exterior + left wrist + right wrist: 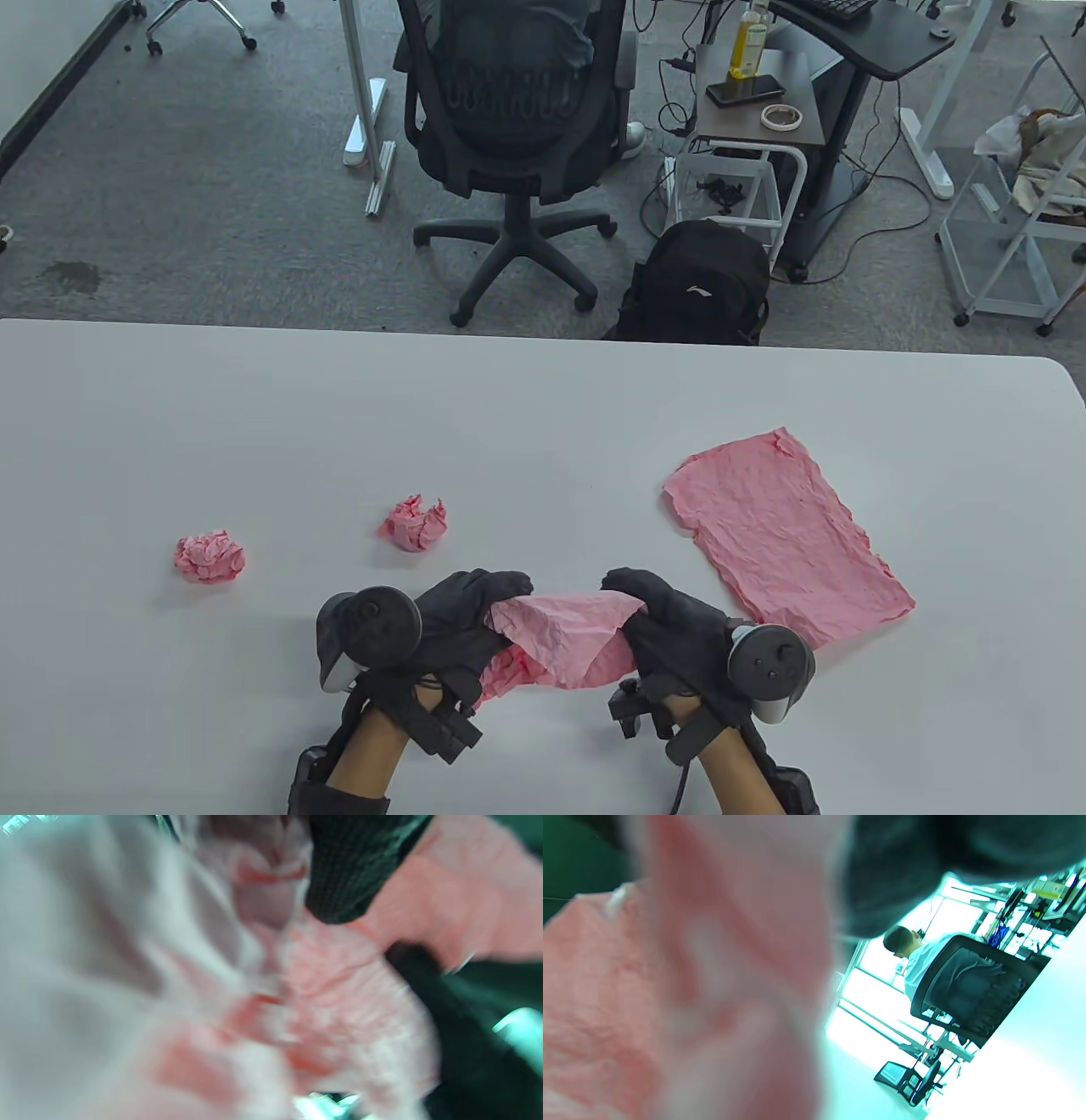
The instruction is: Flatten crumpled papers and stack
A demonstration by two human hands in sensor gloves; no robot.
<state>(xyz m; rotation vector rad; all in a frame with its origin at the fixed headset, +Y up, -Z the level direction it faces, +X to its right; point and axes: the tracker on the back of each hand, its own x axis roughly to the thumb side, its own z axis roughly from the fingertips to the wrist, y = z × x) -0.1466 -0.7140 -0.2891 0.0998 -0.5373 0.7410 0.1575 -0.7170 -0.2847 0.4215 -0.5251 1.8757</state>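
Both hands are on the same pink sheet (567,641), down at the near edge of the white table (526,407). The left hand (462,624) has its fingers curled round the sheet's left end and the right hand (670,628) has its fingers curled round the right end, so the half-opened, wrinkly sheet is stretched between the 2 of them. Can't really tell whether it's lifted clear of the table or brushing it.

Taking that held sheet as the landmark: 1 flattened sheet (785,539) lies flat on the table just past it on the right, its near edge close to the right hand. A loose crumpled ball (414,524) sits a bit farther back and to the left of the held sheet, and a tighter crumpled ball (209,557) sits well off to the left, apart from the first ball.

The left wrist view is mostly blur, just pink paper (339,997) filling the picture with a dark gloved fingertip (352,870) pressed against it. The right wrist view is the same deal, pink paper (606,993) across the left half and a dark glove blob (903,866) on top.

Way beyond the held sheet, past the table's far edge, there's a black office chair (517,110) with a person sitting in it and a black backpack (700,284) on the grey carpet.
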